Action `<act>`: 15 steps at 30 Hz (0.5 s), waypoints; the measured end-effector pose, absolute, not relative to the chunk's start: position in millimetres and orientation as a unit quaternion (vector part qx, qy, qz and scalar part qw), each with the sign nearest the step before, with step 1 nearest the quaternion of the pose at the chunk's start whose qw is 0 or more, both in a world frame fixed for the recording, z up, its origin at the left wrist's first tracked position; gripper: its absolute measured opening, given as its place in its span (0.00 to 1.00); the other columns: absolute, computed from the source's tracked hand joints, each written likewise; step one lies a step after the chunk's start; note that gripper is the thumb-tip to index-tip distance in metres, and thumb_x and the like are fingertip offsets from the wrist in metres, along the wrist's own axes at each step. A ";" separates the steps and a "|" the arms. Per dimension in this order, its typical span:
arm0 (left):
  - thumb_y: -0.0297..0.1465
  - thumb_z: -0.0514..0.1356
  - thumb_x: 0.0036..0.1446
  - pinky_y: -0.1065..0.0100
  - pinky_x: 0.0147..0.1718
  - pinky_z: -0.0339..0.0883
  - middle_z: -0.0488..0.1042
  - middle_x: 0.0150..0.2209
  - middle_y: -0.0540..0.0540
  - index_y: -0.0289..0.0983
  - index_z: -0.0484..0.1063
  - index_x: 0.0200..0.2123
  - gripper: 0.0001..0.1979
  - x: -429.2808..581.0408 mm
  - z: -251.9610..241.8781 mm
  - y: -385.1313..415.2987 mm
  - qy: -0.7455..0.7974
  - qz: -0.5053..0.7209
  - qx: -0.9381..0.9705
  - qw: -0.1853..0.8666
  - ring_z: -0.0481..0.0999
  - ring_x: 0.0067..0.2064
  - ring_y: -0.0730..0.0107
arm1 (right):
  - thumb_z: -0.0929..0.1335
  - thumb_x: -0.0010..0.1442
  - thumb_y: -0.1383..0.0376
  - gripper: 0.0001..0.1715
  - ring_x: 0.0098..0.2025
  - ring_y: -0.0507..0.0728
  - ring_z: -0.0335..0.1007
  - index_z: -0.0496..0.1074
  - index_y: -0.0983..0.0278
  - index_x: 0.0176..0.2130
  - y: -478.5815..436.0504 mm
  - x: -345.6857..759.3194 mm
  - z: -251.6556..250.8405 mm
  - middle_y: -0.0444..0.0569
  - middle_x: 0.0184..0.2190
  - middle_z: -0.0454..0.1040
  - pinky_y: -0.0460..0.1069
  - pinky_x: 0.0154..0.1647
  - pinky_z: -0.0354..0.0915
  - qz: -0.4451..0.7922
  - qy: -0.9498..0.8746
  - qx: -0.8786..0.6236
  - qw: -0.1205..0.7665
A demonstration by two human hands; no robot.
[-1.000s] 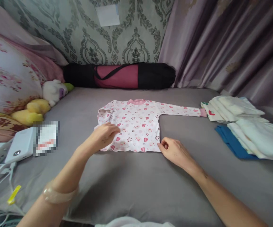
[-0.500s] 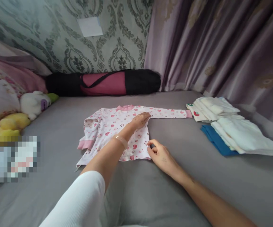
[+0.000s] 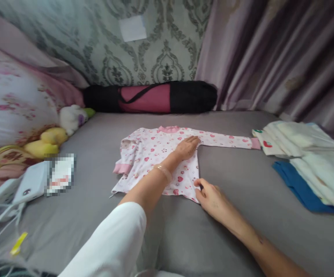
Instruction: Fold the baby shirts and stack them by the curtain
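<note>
A white long-sleeved child's top (image 3: 155, 154) with pink hearts, pink collar and pink cuffs lies spread on the grey sheet. Its right-hand sleeve stretches straight out; the left-hand one is bent down along the body. My left hand (image 3: 187, 148) rests flat on the top near the right-hand armpit, fingers stretched out, a bracelet on the wrist. At the lower right corner of the top, my right hand (image 3: 208, 194) pinches the side edge near the hem between thumb and forefinger.
Folded white clothes (image 3: 302, 138) and a blue cloth (image 3: 302, 188) lie at the right. A black and maroon bag (image 3: 146, 99) lies along the wall. Plush toys (image 3: 47, 142), a white device (image 3: 32, 182) and cables are at the left.
The camera view has swung left, so the scene sits further right and more shows at the left. Both hands keep nearly the same places on the top; its lower right corner looks pulled slightly nearer.
</note>
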State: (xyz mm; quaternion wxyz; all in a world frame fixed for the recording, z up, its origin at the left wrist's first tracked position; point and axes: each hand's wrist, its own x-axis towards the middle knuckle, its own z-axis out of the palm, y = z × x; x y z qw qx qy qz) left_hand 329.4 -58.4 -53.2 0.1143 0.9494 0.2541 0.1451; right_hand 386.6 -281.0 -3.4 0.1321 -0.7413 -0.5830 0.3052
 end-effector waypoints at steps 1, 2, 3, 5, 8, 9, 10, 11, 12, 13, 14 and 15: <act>0.27 0.44 0.66 0.62 0.64 0.52 0.58 0.65 0.32 0.28 0.58 0.61 0.22 329.0 -51.0 -60.2 0.273 0.152 0.943 0.117 0.58 0.66 0.62 | 0.59 0.62 0.63 0.15 0.28 0.58 0.74 0.69 0.60 0.46 -281.7 385.4 -3.0 0.46 0.21 0.73 0.47 0.26 0.56 0.259 -0.595 -0.754 0.100; 0.29 0.46 0.66 0.62 0.62 0.54 0.58 0.65 0.31 0.28 0.58 0.61 0.22 326.9 -47.8 -61.1 0.289 0.162 0.936 0.122 0.60 0.65 0.61 | 0.59 0.63 0.62 0.17 0.29 0.60 0.74 0.70 0.59 0.48 -282.3 384.9 -3.0 0.48 0.23 0.74 0.48 0.26 0.55 0.225 -0.604 -0.761 0.075; 0.31 0.47 0.67 0.62 0.61 0.56 0.59 0.64 0.31 0.28 0.58 0.61 0.22 322.3 -43.3 -61.3 0.299 0.174 0.930 0.125 0.62 0.64 0.60 | 0.58 0.63 0.61 0.18 0.30 0.61 0.75 0.70 0.58 0.49 -282.8 385.1 -3.4 0.49 0.24 0.75 0.49 0.27 0.55 0.205 -0.613 -0.761 0.061; 0.33 0.49 0.66 0.62 0.58 0.61 0.65 0.60 0.32 0.30 0.63 0.57 0.20 302.4 -31.0 -60.3 0.303 0.193 0.923 0.133 0.68 0.60 0.59 | 0.57 0.64 0.60 0.20 0.30 0.62 0.75 0.69 0.57 0.51 -282.8 387.4 -4.8 0.49 0.25 0.76 0.49 0.27 0.56 0.202 -0.631 -0.747 0.061; 0.30 0.52 0.63 0.63 0.53 0.65 0.72 0.53 0.36 0.33 0.69 0.50 0.14 242.3 -7.9 -57.7 0.333 0.230 0.904 0.139 0.73 0.53 0.61 | 0.56 0.65 0.58 0.20 0.27 0.60 0.72 0.69 0.57 0.50 -281.2 392.9 -6.5 0.45 0.21 0.73 0.49 0.27 0.56 0.249 -0.645 -0.717 0.085; 0.30 0.52 0.63 0.62 0.53 0.65 0.73 0.52 0.36 0.34 0.70 0.49 0.14 215.9 -0.5 -56.8 0.378 0.258 0.879 0.130 0.73 0.52 0.61 | 0.56 0.65 0.57 0.20 0.25 0.59 0.71 0.69 0.57 0.49 -280.6 394.8 -6.7 0.44 0.19 0.71 0.49 0.26 0.56 0.268 -0.646 -0.709 0.094; 0.31 0.53 0.63 0.61 0.52 0.65 0.73 0.51 0.36 0.34 0.70 0.48 0.13 188.1 6.0 -55.8 0.429 0.267 0.854 0.124 0.73 0.51 0.60 | 0.56 0.65 0.56 0.20 0.24 0.58 0.69 0.69 0.58 0.49 -280.2 396.4 -6.6 0.42 0.17 0.70 0.48 0.25 0.56 0.286 -0.645 -0.701 0.102; 0.32 0.54 0.62 0.61 0.50 0.66 0.73 0.50 0.35 0.33 0.71 0.47 0.13 159.9 11.4 -54.9 0.489 0.262 0.823 0.119 0.74 0.50 0.59 | 0.57 0.65 0.55 0.20 0.22 0.56 0.67 0.69 0.58 0.49 -279.9 398.0 -6.2 0.41 0.16 0.68 0.48 0.24 0.57 0.305 -0.642 -0.695 0.110; 0.34 0.55 0.61 0.60 0.48 0.66 0.74 0.48 0.34 0.33 0.71 0.46 0.14 132.8 15.5 -54.2 0.552 0.246 0.789 0.113 0.74 0.49 0.57 | 0.57 0.65 0.54 0.21 0.20 0.55 0.65 0.68 0.59 0.50 -279.7 399.5 -5.4 0.40 0.16 0.67 0.47 0.23 0.57 0.326 -0.634 -0.692 0.116; 0.37 0.55 0.60 0.60 0.46 0.66 0.75 0.45 0.34 0.32 0.72 0.45 0.16 107.9 18.1 -53.9 0.608 0.220 0.754 0.112 0.74 0.47 0.55 | 0.57 0.64 0.54 0.23 0.19 0.54 0.64 0.67 0.59 0.52 -279.7 400.9 -4.2 0.40 0.16 0.66 0.46 0.21 0.56 0.350 -0.622 -0.690 0.119; 0.40 0.56 0.59 0.61 0.43 0.66 0.75 0.43 0.35 0.32 0.72 0.43 0.17 86.2 19.1 -54.0 0.653 0.189 0.723 0.119 0.75 0.46 0.54 | 0.57 0.64 0.53 0.25 0.17 0.53 0.62 0.65 0.60 0.55 -279.5 402.1 -2.5 0.39 0.16 0.66 0.46 0.19 0.56 0.376 -0.609 -0.689 0.117; 0.42 0.57 0.57 0.63 0.40 0.66 0.76 0.42 0.35 0.32 0.72 0.43 0.19 68.2 18.7 -54.5 0.680 0.161 0.702 0.135 0.75 0.44 0.54 | 0.57 0.64 0.52 0.27 0.15 0.52 0.61 0.63 0.60 0.57 -279.2 402.9 -0.3 0.39 0.16 0.66 0.45 0.18 0.56 0.402 -0.596 -0.686 0.111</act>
